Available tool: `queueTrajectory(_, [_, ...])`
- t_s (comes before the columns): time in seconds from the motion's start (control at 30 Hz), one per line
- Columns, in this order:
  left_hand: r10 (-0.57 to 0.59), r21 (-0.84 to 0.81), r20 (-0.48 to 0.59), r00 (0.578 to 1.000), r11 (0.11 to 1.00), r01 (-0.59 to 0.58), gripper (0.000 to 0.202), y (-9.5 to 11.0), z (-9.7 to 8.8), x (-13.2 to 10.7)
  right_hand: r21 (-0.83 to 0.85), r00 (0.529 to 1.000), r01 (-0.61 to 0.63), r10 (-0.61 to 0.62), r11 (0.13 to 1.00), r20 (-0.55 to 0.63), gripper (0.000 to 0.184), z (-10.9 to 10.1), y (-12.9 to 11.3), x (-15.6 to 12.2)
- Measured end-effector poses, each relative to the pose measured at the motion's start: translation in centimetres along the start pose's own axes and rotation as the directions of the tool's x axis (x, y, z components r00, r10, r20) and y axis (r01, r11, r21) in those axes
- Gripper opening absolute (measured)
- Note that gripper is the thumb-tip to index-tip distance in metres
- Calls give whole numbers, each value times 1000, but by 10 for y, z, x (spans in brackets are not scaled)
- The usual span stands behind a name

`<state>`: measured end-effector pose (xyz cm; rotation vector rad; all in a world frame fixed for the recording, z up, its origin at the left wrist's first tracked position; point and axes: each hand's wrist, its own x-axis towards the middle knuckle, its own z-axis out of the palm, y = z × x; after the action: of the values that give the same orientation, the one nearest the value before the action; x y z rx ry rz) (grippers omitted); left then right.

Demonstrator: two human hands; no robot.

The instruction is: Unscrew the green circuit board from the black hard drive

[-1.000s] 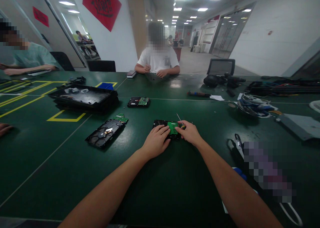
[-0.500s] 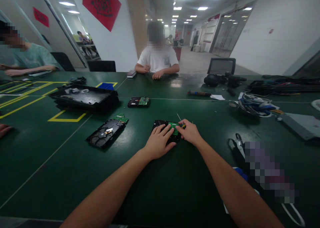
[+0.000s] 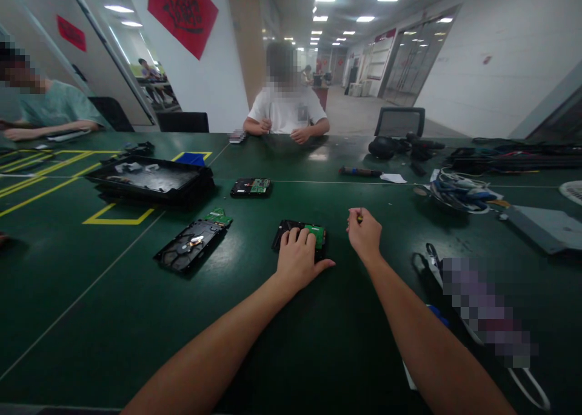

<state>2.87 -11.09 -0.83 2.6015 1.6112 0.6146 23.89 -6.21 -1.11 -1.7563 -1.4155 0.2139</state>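
A black hard drive [image 3: 291, 228] with a green circuit board [image 3: 317, 234] lies on the green table [image 3: 318, 318] in front of me. My left hand [image 3: 299, 257] rests flat on its near half, fingers spread over the board. My right hand [image 3: 364, 234] is to the right of the drive, apart from it, closed round a small screwdriver [image 3: 359, 218] of which only the yellow handle end shows.
An opened hard drive [image 3: 191, 245] lies to the left, another drive [image 3: 251, 187] further back, and a black tray [image 3: 152, 175] at the left. Cables [image 3: 459, 190], tools [image 3: 361, 172] and a strap [image 3: 431, 263] crowd the right. One person sits across, another at the far left.
My right hand has lifted off the drive and moved right with the screwdriver. My left hand has slid further over the board. The drive has stayed put.
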Motion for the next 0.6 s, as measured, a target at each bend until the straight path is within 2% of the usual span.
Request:
queueTrajectory(0.07, [-20, 3, -23, 1000, 1000, 20, 69, 4, 4, 0, -176, 997, 30, -41, 984, -58, 41, -8, 11, 7])
queueTrajectory(0.2, [4, -9, -46, 999, 1000, -4, 54, 1, 9, 1, -343, 990, 24, 26, 939, 142, 38, -13, 25, 13])
queueTrajectory(0.37, [123, -54, 22, 992, 991, -122, 52, -30, 6, 6, -341, 953, 129, -21, 931, 304, 42, -8, 31, 14])
queueTrajectory(0.47, [279, -112, 118, 953, 957, -267, 54, -57, 1, 7, -345, 931, 173, -38, 922, 363, 48, -8, 33, 16])
queueTrajectory(0.53, [259, -82, 103, 960, 964, -251, 54, -68, -1, 5, -343, 922, 176, -32, 923, 386, 50, -8, 34, 17])
queueTrajectory(0.6, [209, -28, 64, 976, 978, -208, 51, -70, -1, 2, -341, 917, 171, -24, 924, 397, 48, -8, 34, 18])
